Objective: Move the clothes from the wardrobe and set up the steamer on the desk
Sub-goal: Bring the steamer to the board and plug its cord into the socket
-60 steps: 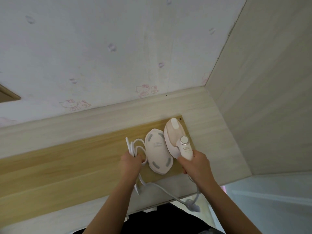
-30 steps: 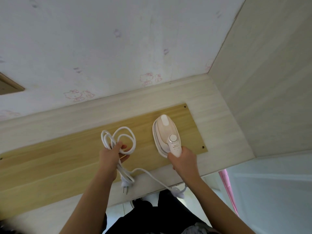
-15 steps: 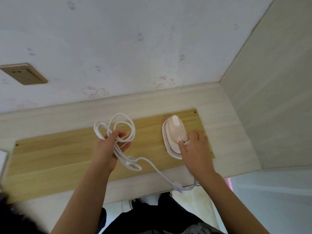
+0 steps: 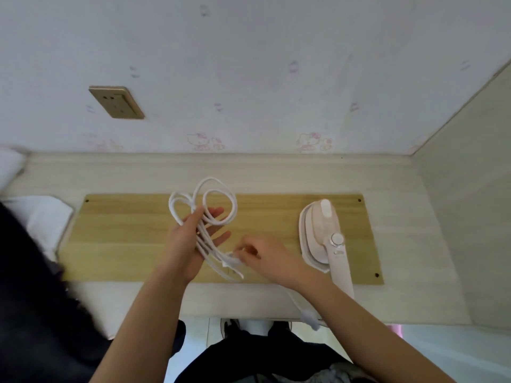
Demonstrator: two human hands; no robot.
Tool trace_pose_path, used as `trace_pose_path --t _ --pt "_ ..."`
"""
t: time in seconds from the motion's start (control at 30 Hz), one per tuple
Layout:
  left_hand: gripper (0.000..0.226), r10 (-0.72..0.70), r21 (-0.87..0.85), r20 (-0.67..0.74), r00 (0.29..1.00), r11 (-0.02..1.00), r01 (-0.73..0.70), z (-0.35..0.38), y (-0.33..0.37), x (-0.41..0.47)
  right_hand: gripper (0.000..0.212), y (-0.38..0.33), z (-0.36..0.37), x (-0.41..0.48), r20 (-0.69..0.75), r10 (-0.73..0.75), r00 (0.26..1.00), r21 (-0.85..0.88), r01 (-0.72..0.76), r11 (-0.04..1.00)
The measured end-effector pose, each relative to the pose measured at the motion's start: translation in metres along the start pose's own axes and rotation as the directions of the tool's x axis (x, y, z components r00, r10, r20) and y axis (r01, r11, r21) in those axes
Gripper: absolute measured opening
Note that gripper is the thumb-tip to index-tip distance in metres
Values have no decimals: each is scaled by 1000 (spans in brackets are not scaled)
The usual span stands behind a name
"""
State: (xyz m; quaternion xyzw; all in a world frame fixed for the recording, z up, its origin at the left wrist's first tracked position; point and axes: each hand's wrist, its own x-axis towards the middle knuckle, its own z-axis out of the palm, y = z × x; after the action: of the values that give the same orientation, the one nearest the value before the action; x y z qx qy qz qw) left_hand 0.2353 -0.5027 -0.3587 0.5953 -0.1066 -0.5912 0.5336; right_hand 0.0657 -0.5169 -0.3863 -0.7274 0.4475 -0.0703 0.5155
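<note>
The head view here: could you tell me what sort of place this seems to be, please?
Probably a bedroom or a child's room at home. The wall has cartoon-cat wallpaper and a gold socket, a pale built-in desk meets a matching side panel, and a garment steamer lies there.
</note>
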Motion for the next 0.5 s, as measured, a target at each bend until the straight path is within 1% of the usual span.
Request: trace_pose_path --t 0.03,0.1,0.17,0.23,0.27,0.33,0.4,0.43,0.5 --pt "40 5 25 -9 1000 1000 -5 -4 1 -1 28 0 -2 1 -20 -20 1000 19 20 1000" --pt "39 18 95 -34 999 995 -15 -13 5 -5 40 -1 -10 4 -90 -22 996 132 34 991" --pt "37 31 168 -43 999 986 -23 -20 10 -7 45 -2 -20 8 -170 -31 985 236 71 969" --pt "41 32 247 -28 999 969 -24 -28 16 -8 45 -5 -28 15 -283 -21 959 268 100 958" --pt "42 31 268 -33 999 963 -21 -34 19 -7 43 -7 -32 18 -353 24 935 296 87 951" --pt "37 41 259 -67 997 966 -22 -49 28 -5 42 -8 -41 24 -487 142 862 360 50 932" --pt "29 78 224 -98 992 973 -55 -66 39 -1 42 -2 -46 30 -568 204 797 365 22 931" --pt "26 97 205 -110 989 976 -73 -75 44 0 40 2 -46 34 -577 219 787 344 -9 939" --pt "26 133 198 -135 982 975 -104 -90 53 3 35 11 -41 41 -559 236 795 267 -97 959"
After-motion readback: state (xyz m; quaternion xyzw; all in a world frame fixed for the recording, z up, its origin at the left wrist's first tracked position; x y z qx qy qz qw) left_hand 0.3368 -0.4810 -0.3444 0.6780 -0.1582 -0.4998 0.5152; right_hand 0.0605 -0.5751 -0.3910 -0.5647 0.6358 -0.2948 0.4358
